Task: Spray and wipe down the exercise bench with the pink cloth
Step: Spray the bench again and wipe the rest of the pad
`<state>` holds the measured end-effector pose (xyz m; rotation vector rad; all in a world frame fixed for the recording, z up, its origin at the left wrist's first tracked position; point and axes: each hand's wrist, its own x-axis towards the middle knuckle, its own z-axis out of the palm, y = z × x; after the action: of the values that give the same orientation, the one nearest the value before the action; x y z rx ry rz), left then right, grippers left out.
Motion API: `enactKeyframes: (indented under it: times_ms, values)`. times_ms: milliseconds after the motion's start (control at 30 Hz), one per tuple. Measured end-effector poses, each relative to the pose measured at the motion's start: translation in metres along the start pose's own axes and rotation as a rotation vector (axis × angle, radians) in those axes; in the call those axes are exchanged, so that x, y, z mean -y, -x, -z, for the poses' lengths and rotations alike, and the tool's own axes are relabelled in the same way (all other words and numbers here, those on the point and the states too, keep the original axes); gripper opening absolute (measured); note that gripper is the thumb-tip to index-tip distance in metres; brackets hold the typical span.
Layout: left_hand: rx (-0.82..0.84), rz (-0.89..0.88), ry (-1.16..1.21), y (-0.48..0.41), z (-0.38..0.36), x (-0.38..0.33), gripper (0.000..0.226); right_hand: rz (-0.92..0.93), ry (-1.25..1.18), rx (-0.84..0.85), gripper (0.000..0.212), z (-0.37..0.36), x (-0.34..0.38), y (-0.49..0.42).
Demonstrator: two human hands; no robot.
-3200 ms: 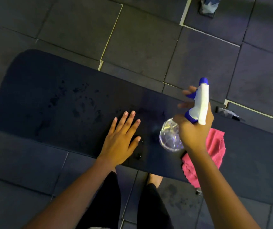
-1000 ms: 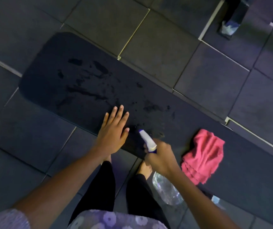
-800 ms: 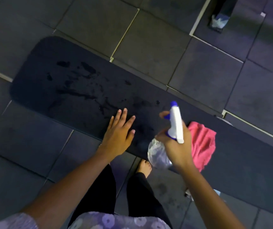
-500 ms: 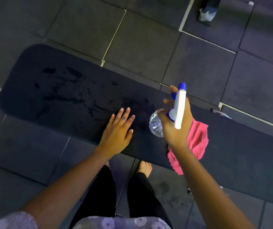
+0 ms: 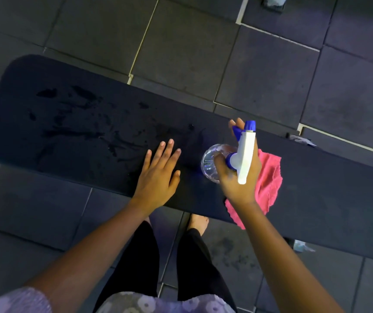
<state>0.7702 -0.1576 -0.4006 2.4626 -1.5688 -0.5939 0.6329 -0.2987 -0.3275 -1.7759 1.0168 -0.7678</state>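
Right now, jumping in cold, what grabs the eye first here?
The white-and-blue spray bottle, in the right hand above the bench's middle. Under that hand lies the pink cloth on the dark bench. The left hand rests flat beside wet streaks at the bench's left end.

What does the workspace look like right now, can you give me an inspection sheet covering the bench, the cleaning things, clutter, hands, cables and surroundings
Surface: exercise bench dark pad, wet streaks and droplets toward its left end.
Job's things: spray bottle held above the pad; pink cloth crumpled on the pad, partly hidden by the right hand.
Clutter: nothing seen on the pad.
Grippers: left hand flat, open on the near edge; right hand gripping the bottle.
Cables: nothing seen.
Surroundings: dark floor tiles with pale seams; a bare foot beneath the bench edge.
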Motion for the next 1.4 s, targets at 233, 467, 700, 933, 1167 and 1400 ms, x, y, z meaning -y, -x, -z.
enactKeyframes:
  times_ms: [233,467,700,933,1167,1400]
  values:
    - [0.001,-0.008,-0.043,0.0,0.001,0.001,0.057,-0.042,0.306,0.162,0.105,0.015,-0.038,0.04]
    - [-0.009,-0.059,-0.06,0.003,-0.002,0.009,0.057,-0.172,0.664,0.069,0.081,0.032,-0.08,0.09]
    - [0.029,-0.137,-0.067,0.0,0.003,0.023,0.059,-0.205,0.93,0.063,0.063,0.02,-0.08,0.086]
    - [0.082,-0.276,-0.087,-0.002,0.011,0.045,0.061,-0.361,0.824,-0.166,0.053,0.019,-0.059,0.076]
    - [0.105,-0.327,-0.097,-0.002,0.014,0.053,0.061,-0.529,0.707,-0.22,0.058,-0.008,-0.034,0.111]
    - [0.116,-0.252,-0.049,0.01,0.022,0.044,0.057,-0.672,0.552,-0.274,0.049,-0.039,-0.001,0.14]
